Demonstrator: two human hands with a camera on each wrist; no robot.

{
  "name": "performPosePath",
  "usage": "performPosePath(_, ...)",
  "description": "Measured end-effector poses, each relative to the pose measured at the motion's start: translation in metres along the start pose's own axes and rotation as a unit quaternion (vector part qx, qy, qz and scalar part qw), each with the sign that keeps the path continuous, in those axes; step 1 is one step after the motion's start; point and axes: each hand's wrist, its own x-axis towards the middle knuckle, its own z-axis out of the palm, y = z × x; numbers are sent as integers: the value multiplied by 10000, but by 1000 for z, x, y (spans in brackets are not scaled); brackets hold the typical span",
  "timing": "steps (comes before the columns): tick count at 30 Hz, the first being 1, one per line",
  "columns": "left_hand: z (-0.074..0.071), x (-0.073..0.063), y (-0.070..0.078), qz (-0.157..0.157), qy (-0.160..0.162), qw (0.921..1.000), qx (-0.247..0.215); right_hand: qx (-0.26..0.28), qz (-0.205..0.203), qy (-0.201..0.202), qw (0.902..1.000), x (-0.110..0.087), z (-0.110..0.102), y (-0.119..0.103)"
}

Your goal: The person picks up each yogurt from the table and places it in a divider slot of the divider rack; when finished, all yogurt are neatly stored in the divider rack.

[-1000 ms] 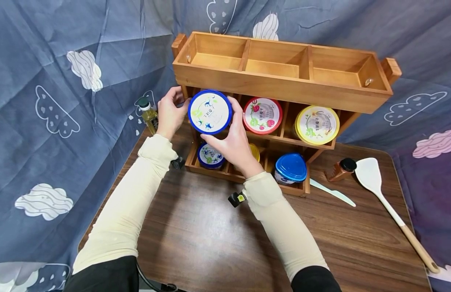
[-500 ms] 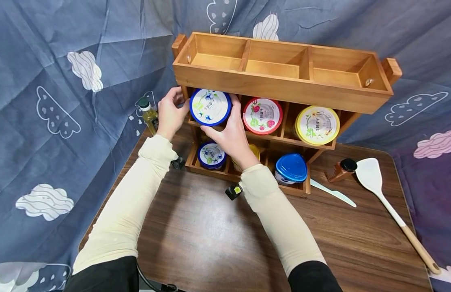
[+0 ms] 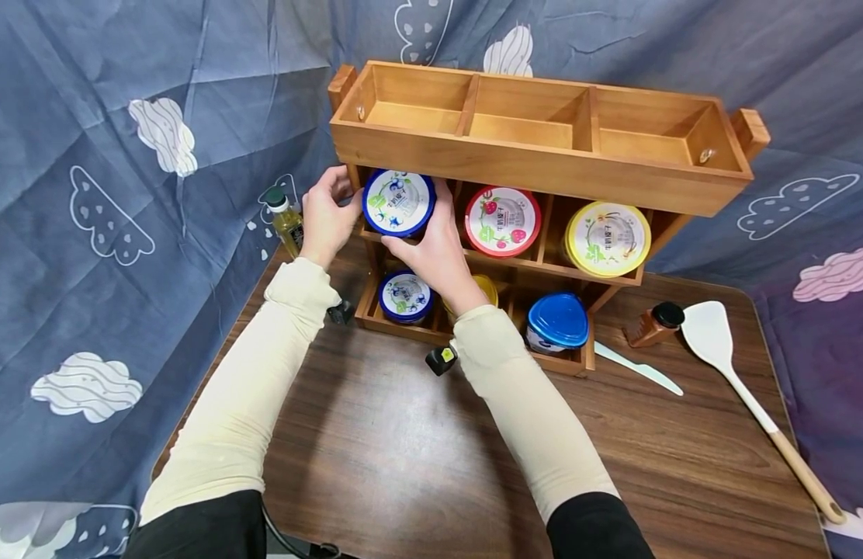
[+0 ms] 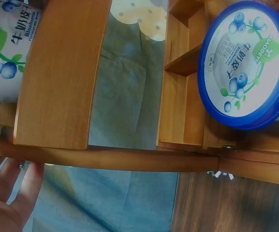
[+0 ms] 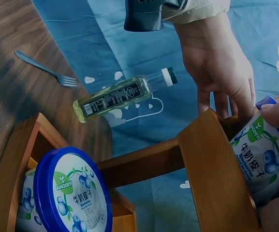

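Observation:
Blueberry pictures decorate the round blue-lidded tub [image 3: 400, 203] in the middle tier's left compartment of the wooden shelf rack [image 3: 543, 175]. My right hand [image 3: 438, 252] grips this tub, thumb at its near side and fingers along its right side. With my left hand [image 3: 327, 219] I hold the rack's left side post [image 4: 120, 158]; the fingers pass behind it. Beside the held tub sits a red-lidded strawberry tub [image 3: 503, 220], and farther right a yellow-lidded tub [image 3: 608, 239]. Another blue-lidded blueberry tub [image 3: 405, 297] stands in the lower tier.
A blue-lidded container [image 3: 557, 321] and a partly hidden yellow tub [image 3: 486, 289] occupy the lower tier. An oil bottle [image 3: 288, 225] and fork [image 5: 45, 68] lie left of the rack. Right of it are a pale knife [image 3: 637, 368], spice jar [image 3: 653, 324] and white spatula [image 3: 711, 334].
My right hand has moved the blueberry tub back into the left compartment, away from me, with a slight shift left at the end. The left hand has stayed on the post.

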Motion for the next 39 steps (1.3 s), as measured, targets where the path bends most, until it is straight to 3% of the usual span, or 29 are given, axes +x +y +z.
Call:
performPosePath(15,1,1,2,-31,2,10000,-15,-150,374,-332,9986,4,-2,-2)
performPosePath(39,0,0,0,-30,4,10000,-7,-410,89,195,9989,-8,0,-4)
